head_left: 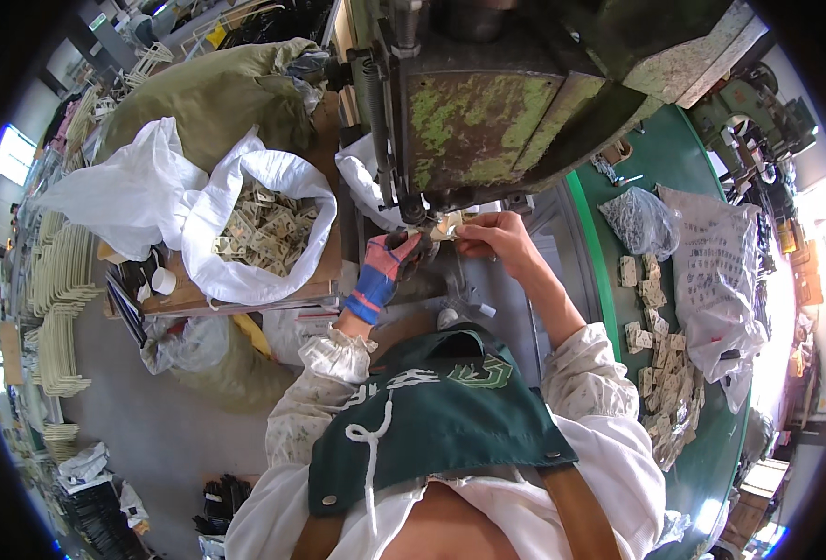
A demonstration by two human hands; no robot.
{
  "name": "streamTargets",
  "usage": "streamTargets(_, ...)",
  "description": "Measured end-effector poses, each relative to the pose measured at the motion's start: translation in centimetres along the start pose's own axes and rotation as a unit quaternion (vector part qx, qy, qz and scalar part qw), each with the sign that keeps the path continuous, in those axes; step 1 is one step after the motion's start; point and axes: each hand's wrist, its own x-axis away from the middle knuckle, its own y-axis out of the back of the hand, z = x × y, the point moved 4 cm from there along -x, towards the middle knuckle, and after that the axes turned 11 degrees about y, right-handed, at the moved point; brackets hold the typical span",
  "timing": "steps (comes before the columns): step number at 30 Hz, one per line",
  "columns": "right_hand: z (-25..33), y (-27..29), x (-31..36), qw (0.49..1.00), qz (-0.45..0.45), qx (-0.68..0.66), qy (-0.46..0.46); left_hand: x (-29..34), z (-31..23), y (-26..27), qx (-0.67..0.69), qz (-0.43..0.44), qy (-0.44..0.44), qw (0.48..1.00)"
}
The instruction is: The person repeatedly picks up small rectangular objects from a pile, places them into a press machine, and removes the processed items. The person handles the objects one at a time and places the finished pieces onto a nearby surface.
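Observation:
My left hand (381, 271), in a pink and blue work glove with dark fingertips, is closed just under the head of a worn green press (483, 117). What its fingers hold, if anything, is hidden in the shadow there. Bare and closed in a pinch, my right hand (495, 241) meets it from the right. Between its fingertips is a small pale piece (446, 227), at the press's working point. Close by on the left, an open white sack (209, 245) is full of small cream-coloured plates (265, 229).
A green-topped table (651, 149) runs along my right, with loose plates (669, 373), a clear plastic bag (641, 222) and a white woven sack (716, 252). A bulky olive sack (203, 93) lies at the far left. Cream wire frames (58, 280) stand stacked beyond the left bench.

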Motion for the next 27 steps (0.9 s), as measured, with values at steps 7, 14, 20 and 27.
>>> streamTargets(7,-0.4,0.0,-0.5,1.0,-0.002,0.009,0.02,-1.3,1.8,1.2,-0.166,0.032,-0.185,0.968)
streamTargets(14,-0.1,-0.3,7.6,0.997,-0.044,-0.056,0.042,1.4,4.9,6.4,0.111,-0.141,0.073,0.981)
streamTargets(20,-11.5,12.8,14.7,0.932,-0.291,0.216,0.013,2.2,3.9,15.5,0.304,0.104,-0.042,0.946)
streamTargets(27,-12.7,35.4,17.5,0.673,-0.505,0.535,-0.078,2.8,8.9,12.5,0.264,-0.006,0.046,0.963)
